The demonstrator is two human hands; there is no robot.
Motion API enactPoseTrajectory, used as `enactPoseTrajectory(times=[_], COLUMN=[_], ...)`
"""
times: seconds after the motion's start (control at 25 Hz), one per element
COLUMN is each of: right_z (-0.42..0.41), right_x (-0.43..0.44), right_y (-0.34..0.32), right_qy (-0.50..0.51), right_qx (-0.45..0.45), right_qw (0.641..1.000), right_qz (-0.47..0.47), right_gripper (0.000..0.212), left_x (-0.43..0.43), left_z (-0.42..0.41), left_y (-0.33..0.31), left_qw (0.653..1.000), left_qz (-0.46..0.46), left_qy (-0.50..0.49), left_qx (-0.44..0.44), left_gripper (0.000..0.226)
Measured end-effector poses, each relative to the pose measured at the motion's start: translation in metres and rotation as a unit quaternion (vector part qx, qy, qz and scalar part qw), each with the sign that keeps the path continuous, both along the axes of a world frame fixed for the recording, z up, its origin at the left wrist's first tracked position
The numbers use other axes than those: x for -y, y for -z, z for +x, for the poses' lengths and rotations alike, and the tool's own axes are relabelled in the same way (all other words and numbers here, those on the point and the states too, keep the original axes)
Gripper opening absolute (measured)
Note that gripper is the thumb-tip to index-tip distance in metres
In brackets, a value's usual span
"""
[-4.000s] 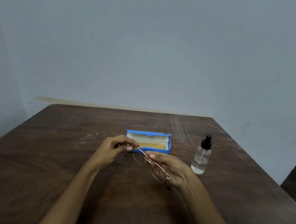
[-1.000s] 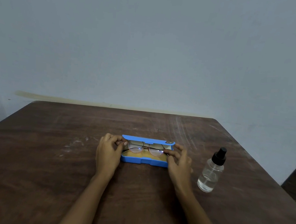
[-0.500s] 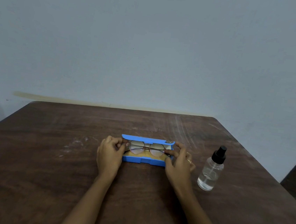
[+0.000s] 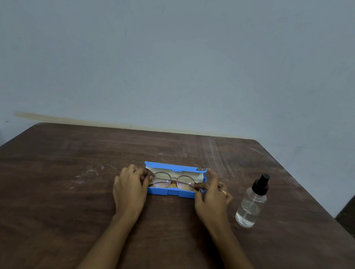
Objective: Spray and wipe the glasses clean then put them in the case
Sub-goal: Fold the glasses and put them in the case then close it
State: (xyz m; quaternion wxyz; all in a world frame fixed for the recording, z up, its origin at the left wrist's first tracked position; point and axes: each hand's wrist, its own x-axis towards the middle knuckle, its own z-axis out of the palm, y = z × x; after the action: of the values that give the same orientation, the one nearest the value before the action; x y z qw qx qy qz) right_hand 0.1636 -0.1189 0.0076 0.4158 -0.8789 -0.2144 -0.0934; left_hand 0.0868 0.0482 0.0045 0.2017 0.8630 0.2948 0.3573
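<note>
A blue glasses case [image 4: 171,192] lies open in the middle of the table, its lid standing up at the back. Folded thin-rimmed round glasses [image 4: 173,181] sit inside it, lenses facing me. My left hand [image 4: 130,187] is at the case's left end, fingertips pinching the left side of the glasses frame. My right hand [image 4: 212,198] is at the right end, thumb and fingers on the right side of the frame and the case corner. A yellow cloth lining shows under the glasses.
A clear spray bottle [image 4: 251,204] with a black pump top stands upright right of my right hand. The dark wooden table [image 4: 54,209] has whitish scuffs left of the case. A blue-grey wall stands behind the table's far edge.
Four seconds ago both hands held the glasses in the air before the case; the glasses now lie in it. Over the last second my hands shifted slightly at the ends.
</note>
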Motion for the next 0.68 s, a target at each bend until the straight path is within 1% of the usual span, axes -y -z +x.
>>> enactPoseTrajectory(times=[0.24, 0.4, 0.56, 0.68], right_z=[-0.0041, -0.0068, -0.0077, -0.0066], right_x=[0.0023, 0.0044, 0.0075, 0.0076], right_y=[-0.0048, -0.0078, -0.005, -0.0027], right_qy=[-0.025, -0.055, -0.068, -0.069], right_qx=[0.0, -0.007, -0.001, -0.004], right_qw=[0.998, 0.998, 0.997, 0.993], right_qz=[-0.05, 0.001, 0.039, 0.099], right_gripper=[0.065, 0.062, 0.053, 0.048], left_x=[0.0021, 0.0022, 0.0021, 0.0027], left_z=[-0.0023, -0.0035, -0.0058, -0.0082], left_y=[0.0003, 0.0002, -0.0014, -0.004], left_qw=[1.0, 1.0, 1.0, 0.998], left_qz=[0.018, 0.017, 0.0, -0.036], left_qy=[-0.012, -0.011, 0.004, 0.018], left_qx=[-0.015, -0.011, 0.0, 0.038], left_gripper=[0.01, 0.011, 0.011, 0.013])
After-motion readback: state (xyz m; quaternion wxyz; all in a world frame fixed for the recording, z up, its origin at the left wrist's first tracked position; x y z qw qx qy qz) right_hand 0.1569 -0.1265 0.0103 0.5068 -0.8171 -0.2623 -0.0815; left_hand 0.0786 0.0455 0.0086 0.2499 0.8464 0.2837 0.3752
